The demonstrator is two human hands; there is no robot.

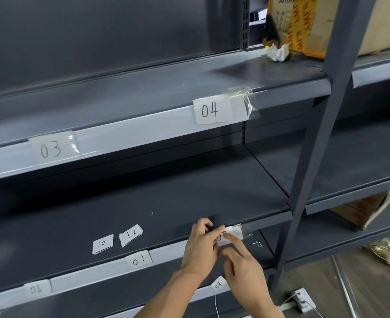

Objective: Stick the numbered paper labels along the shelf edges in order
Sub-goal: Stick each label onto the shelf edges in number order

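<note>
Label (235,232) half hidden by left hand (198,246), right hand (244,266); perhaps 08.

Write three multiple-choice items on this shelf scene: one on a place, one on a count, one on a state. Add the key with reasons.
1. Where do label 10 and label 12 lie?
A. flat on the lower shelf surface
B. hanging from the upright post
C. inside the cardboard box

2. How many numbered labels sit on the upper shelf edge?
A. one
B. two
C. four

3. What is the state of label 08?
A. crumpled on the floor
B. held against the shelf edge by both hands
C. lying untouched

Key:
1 A, both lie loose behind label 07.
2 B, only label 03 and label 04 show there.
3 B, the left hand and the right hand both touch it at the edge.
</note>
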